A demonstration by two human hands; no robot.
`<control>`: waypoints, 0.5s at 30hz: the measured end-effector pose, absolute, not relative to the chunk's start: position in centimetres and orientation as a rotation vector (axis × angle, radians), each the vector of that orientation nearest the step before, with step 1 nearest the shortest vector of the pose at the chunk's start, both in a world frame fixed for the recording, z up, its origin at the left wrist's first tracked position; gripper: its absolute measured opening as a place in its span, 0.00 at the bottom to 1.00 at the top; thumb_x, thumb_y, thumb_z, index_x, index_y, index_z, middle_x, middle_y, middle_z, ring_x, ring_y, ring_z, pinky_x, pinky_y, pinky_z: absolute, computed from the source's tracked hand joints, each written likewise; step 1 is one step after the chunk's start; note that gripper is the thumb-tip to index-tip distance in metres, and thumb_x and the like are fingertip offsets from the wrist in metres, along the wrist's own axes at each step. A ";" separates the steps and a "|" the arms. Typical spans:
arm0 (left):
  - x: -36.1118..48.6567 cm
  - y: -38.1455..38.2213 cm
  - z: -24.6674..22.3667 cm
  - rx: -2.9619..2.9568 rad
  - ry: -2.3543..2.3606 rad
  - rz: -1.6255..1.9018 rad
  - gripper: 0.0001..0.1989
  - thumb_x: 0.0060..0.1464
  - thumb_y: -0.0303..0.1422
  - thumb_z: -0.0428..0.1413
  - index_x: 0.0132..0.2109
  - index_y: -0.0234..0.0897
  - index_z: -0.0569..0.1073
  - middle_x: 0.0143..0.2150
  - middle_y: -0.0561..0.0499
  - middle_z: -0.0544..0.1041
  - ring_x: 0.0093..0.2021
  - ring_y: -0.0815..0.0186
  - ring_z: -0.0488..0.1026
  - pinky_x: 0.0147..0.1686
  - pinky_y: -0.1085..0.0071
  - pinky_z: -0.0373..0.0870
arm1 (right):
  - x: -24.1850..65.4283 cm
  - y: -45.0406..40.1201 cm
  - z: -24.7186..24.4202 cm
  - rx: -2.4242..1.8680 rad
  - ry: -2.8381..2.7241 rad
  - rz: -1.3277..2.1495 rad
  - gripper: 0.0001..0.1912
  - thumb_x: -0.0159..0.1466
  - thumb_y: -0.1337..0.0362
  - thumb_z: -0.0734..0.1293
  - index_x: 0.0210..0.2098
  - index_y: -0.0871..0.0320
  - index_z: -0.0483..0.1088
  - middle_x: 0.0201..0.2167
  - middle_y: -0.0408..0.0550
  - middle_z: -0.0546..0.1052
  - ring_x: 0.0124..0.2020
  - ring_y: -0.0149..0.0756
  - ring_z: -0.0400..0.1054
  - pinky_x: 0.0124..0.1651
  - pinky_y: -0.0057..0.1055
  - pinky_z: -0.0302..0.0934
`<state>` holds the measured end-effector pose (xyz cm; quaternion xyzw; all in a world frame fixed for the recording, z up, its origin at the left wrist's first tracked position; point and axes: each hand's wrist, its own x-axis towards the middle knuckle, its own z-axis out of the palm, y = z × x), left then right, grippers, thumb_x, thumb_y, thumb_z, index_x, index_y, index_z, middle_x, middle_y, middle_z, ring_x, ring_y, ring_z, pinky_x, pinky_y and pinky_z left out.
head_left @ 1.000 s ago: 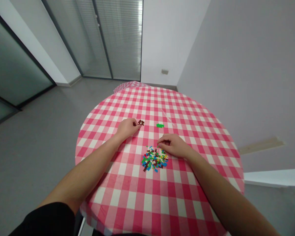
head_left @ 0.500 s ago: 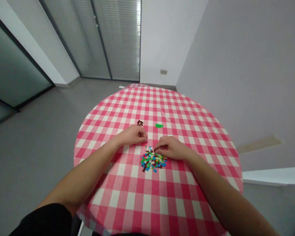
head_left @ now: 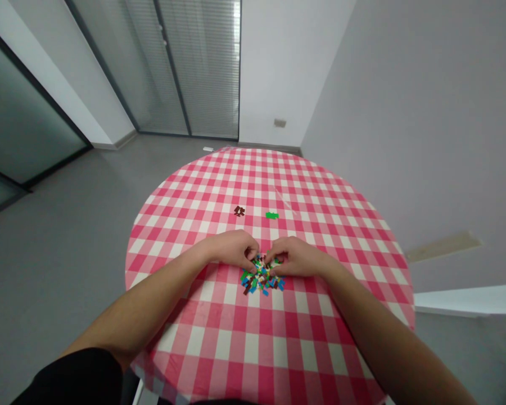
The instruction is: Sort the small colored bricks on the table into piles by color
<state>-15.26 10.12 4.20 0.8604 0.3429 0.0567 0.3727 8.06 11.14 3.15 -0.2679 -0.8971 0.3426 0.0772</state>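
Observation:
A pile of small flat pieces [head_left: 262, 281], blue, green, white, yellow and dark brown, lies near the middle of the checked table. At its upper left edge is my left hand [head_left: 238, 249], fingers curled, thumb touching the pieces. My right hand [head_left: 293, 256] reaches in from the right, thumb and forefinger bent over the top of the pile. Whether either hand has a piece between its fingertips is too small to tell. Beyond the hands sit a small group of dark brown pieces [head_left: 239, 211] and a group of green pieces [head_left: 272, 215].
The round table [head_left: 223, 337] wears a red and white checked cloth. Past its far edge are a pale wall [head_left: 278, 67] and a glass partition with blinds [head_left: 211, 73]. A small white object [head_left: 208, 149] shows just beyond the table's far left edge.
My left hand has moved from beside the brown group down and right to the pile's edge. The brown group now shows fully. My right hand has barely shifted.

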 end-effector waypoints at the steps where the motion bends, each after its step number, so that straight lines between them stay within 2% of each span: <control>1: -15.3 10.1 4.1 2.201 0.875 0.154 0.12 0.46 0.32 0.61 0.22 0.37 0.65 0.19 0.58 0.64 0.21 0.71 0.60 0.24 0.70 0.52 | 8.1 11.2 3.1 -0.809 -2.679 1.038 0.09 0.56 0.64 0.72 0.38 0.53 0.80 0.28 0.44 0.76 0.28 0.32 0.67 0.31 0.27 0.59; 9: -15.6 10.5 3.8 2.116 0.881 0.132 0.08 0.45 0.29 0.59 0.24 0.36 0.67 0.21 0.57 0.67 0.22 0.72 0.61 0.24 0.72 0.53 | 8.3 11.0 3.6 -0.789 -2.627 1.184 0.08 0.56 0.68 0.70 0.35 0.57 0.80 0.27 0.44 0.75 0.26 0.29 0.65 0.29 0.25 0.58; 15: -16.1 10.8 4.0 2.015 0.794 0.084 0.03 0.46 0.29 0.60 0.31 0.34 0.73 0.26 0.55 0.71 0.26 0.70 0.66 0.27 0.74 0.59 | 7.9 10.9 3.4 -0.862 -2.621 1.179 0.09 0.56 0.68 0.68 0.36 0.59 0.79 0.29 0.46 0.77 0.26 0.30 0.66 0.29 0.26 0.57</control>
